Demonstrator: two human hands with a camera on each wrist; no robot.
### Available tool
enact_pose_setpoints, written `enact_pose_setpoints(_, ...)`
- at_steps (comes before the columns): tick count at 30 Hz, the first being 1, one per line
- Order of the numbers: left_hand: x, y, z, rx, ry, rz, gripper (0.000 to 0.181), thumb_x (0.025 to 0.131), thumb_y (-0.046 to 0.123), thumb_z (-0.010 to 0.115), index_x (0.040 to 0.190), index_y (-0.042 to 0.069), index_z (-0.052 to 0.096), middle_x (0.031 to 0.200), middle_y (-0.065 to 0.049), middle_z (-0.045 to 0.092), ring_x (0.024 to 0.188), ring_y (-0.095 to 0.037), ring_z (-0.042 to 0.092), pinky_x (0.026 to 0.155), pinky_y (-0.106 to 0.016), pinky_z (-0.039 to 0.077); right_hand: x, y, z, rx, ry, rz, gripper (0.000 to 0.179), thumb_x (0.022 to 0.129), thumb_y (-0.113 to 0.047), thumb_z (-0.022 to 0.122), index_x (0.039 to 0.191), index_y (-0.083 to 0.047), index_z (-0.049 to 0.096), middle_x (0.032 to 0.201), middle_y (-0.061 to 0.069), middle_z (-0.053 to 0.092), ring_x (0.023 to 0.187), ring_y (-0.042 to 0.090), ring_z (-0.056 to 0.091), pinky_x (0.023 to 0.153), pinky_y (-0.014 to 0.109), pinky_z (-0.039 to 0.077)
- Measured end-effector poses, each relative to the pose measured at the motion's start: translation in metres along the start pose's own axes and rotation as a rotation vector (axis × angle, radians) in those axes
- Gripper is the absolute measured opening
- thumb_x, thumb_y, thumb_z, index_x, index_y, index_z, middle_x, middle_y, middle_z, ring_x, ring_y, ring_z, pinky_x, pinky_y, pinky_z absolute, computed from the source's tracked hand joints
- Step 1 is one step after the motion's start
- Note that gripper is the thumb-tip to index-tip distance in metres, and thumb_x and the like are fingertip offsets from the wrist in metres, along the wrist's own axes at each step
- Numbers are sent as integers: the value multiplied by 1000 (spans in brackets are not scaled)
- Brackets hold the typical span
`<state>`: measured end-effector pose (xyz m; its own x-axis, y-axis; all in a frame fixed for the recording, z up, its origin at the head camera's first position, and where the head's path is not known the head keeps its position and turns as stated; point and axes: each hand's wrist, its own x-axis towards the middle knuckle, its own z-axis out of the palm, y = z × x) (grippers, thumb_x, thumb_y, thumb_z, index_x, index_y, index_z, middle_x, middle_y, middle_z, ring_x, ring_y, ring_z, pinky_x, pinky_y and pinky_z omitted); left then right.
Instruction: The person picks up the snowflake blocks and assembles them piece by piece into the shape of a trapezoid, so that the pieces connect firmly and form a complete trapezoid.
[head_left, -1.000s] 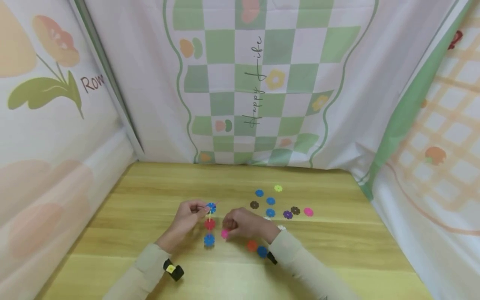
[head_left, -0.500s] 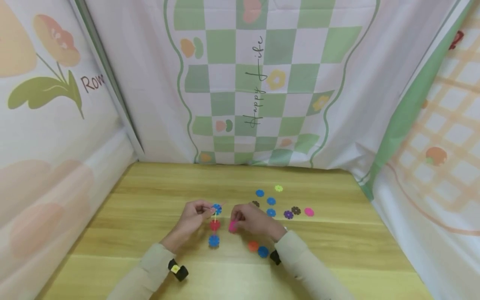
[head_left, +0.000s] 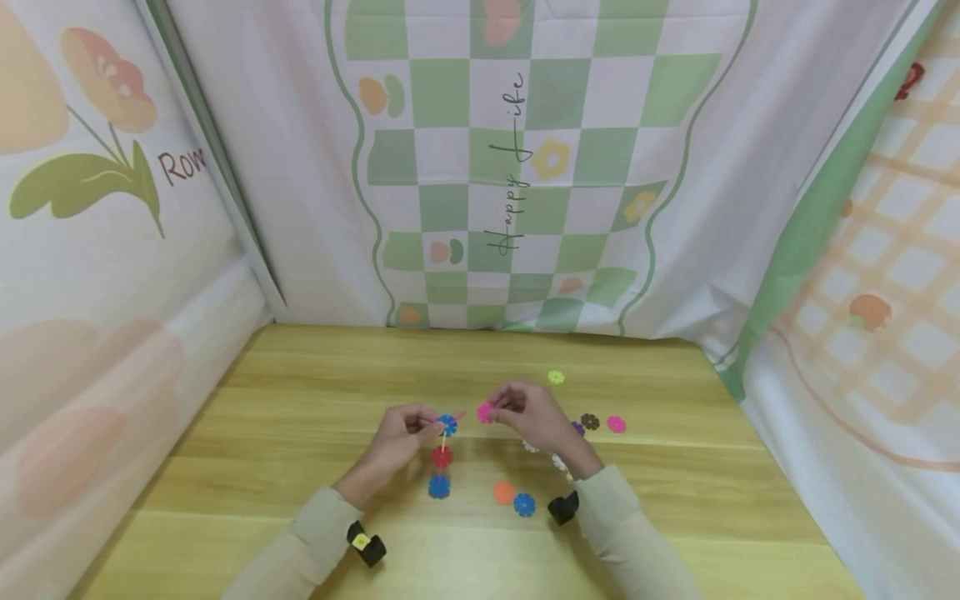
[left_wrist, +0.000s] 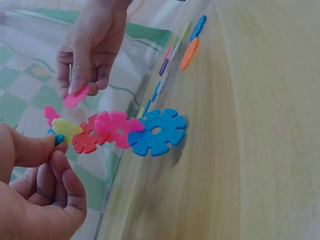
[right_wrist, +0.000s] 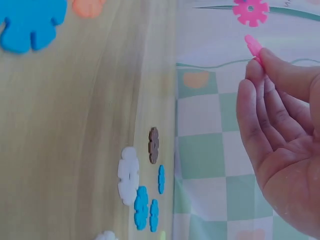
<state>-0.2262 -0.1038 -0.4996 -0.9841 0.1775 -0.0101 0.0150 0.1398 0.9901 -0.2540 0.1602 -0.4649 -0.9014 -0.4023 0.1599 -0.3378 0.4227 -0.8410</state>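
My left hand point(head_left: 429, 426) pinches the top of a chain of flower-shaped plastic discs point(head_left: 442, 456). The chain hangs down to the wooden table point(head_left: 300, 392), with a blue disc point(head_left: 438, 486) at its lower end. In the left wrist view the left hand point(left_wrist: 54, 145) grips the yellow end, and red, pink and blue discs point(left_wrist: 157, 131) follow. My right hand point(head_left: 501, 408) is raised just right of the chain and pinches a single pink disc point(head_left: 486, 412). That pink disc point(right_wrist: 252, 45) sits at the fingertips of the right hand point(right_wrist: 257, 59).
Loose discs lie on the table: an orange disc point(head_left: 504, 492) and a blue disc point(head_left: 524, 504) near my right wrist, a brown disc point(head_left: 590, 422), a pink disc point(head_left: 617, 424) and a yellow-green disc point(head_left: 556, 377) farther right. Patterned cloth walls point(head_left: 487, 167) enclose the table.
My right hand has lifted the pink disc from the table and carried it up and right, beside the chain's top. The left hand with the chain has shifted slightly right.
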Motion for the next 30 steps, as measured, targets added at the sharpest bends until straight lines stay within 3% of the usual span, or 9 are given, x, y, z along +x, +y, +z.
enact_pose_setpoints(4,0,0,4,-1,-14,8,9,97,6,74,102,-1,74,91,-4,70,83,-16,62,72,-23,55,-3,-3,2,78,62,-3,16,94,-12,79,108,-8,73,100,9,78,94,43,74,83,44,65)
enact_pose_setpoints(7,0,0,5,-15,-30,-7,8,97,6,73,103,0,74,92,-3,70,84,-17,63,74,-23,55,-3,-4,4,109,101,-5,16,94,-14,80,107,-8,73,101,9,79,93,43,73,82,48,64)
enact_pose_setpoints(16,0,2,8,20,-31,1,6,99,10,73,102,5,74,92,-4,69,86,-22,63,74,-25,55,-4,-5,8,128,106,-31,17,94,-16,80,107,-8,73,100,11,79,95,45,73,79,38,65)
enact_pose_setpoints(19,-1,3,9,37,-20,20,4,98,8,73,100,4,74,90,-4,69,84,-21,62,73,-24,54,-6,-5,8,132,106,-38,17,95,-15,79,108,-6,72,101,12,78,93,40,73,80,39,65)
enact_pose_setpoints(25,-2,8,11,65,19,60,4,98,5,74,96,2,73,87,-5,68,78,-16,59,67,-21,52,-8,-5,8,119,120,-40,16,95,-13,78,108,-6,71,102,13,78,85,16,73,78,35,65)
enact_pose_setpoints(30,-2,10,11,67,32,68,6,97,5,74,95,-1,73,87,-7,68,77,-15,57,65,-20,50,-9,-6,8,124,115,-50,14,95,-13,79,106,-7,71,100,12,78,83,15,72,77,37,65)
